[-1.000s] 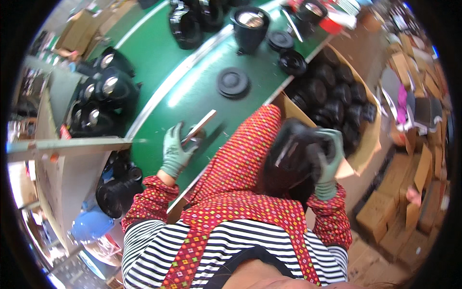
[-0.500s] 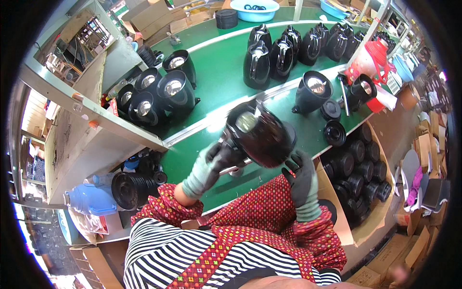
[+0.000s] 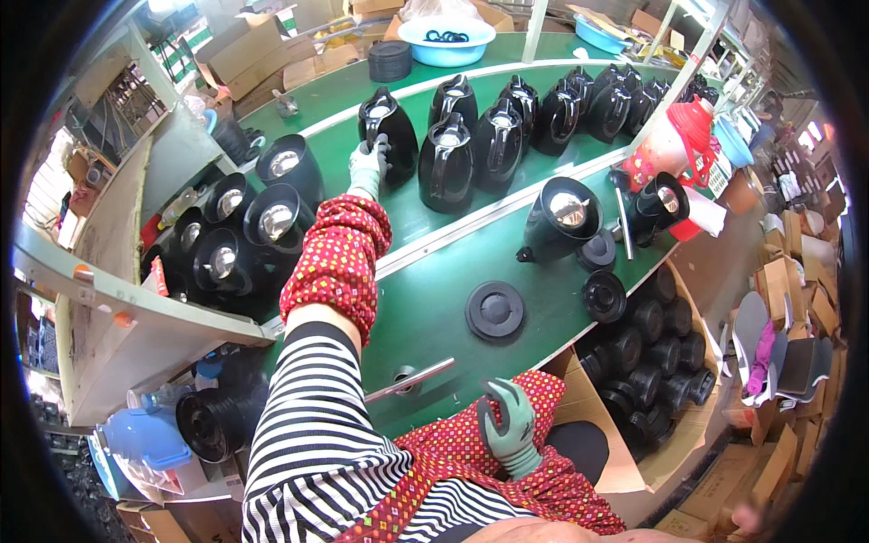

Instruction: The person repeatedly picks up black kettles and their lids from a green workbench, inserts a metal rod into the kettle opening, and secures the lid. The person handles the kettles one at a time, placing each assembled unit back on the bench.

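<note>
Stretched far forward, my left hand [image 3: 369,165], in a grey-green glove with dark palm and fingers, is closed on the handle of a glossy black vacuum jug [image 3: 395,136]. That jug stands upright at the left end of a row of similar black jugs [image 3: 450,167]. My right hand [image 3: 510,423], gloved alike, is above my lap near the table's front edge, its fingers loosely curled and apart with nothing in them. A round black base piece [image 3: 495,311] lies on the green table beyond it. A metal rod [image 3: 409,380] is left of that hand.
Open-mouthed black jug bodies with silvery insides [image 3: 274,217] crowd the left; another [image 3: 566,213] stands at right. A carton of black parts [image 3: 652,362] is beside the table. A metal post [image 3: 136,290] rises at left. A red thermos [image 3: 674,136] and blue basin [image 3: 445,41] stand farther off.
The black jug held near me is now at the row's left end, with my left arm stretched out to it. My right hand has dropped toward my lap. The round base piece is uncovered.
</note>
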Tool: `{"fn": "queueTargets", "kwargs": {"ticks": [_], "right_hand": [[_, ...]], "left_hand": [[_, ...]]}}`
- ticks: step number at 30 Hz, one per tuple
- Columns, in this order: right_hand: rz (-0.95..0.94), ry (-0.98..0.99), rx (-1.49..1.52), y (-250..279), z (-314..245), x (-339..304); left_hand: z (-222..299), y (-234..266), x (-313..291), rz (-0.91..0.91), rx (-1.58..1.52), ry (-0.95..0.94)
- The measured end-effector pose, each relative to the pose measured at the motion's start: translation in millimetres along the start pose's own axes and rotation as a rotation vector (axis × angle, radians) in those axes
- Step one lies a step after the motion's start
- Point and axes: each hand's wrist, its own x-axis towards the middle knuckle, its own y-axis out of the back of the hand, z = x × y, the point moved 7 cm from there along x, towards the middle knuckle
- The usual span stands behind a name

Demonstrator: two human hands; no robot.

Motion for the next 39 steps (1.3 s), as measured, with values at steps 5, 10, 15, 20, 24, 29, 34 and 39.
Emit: {"fn": "queueTargets", "kwargs": {"ticks": [5, 10, 15, 20, 24, 29, 34, 39], "right_hand": [[-0.056, 0.031, 0.017, -5, -3, 7], [-0.017, 0.019, -0.002, -2, -9, 6], [-0.067, 0.036, -0.003, -9, -11, 4], [-0.103, 0.035, -0.008, -15, -9, 4], [-0.13, -0.092, 0.151, -16, 4, 10], [-0.182, -0.342, 0.519, 0, -35, 55], [-0.283, -0.753, 0.879, 13, -96, 79], [-0.381, -0.685, 1.142, 27, -72, 42]], "left_hand": [[-4, 27, 6, 0.054, 0.456, -0.163], [77, 45, -143, -0.065, 0.856, -0.569], [101, 178, -200, 0.147, 1.073, -0.618], [84, 238, -175, 0.196, 1.146, -0.531], [92, 228, -188, 0.117, 1.037, -0.644], [172, 158, -317, -0.235, 0.839, -0.917], [216, 107, -425, -0.659, 0.733, -0.969], [213, 91, -492, -0.972, 0.657, -1.197]]}}
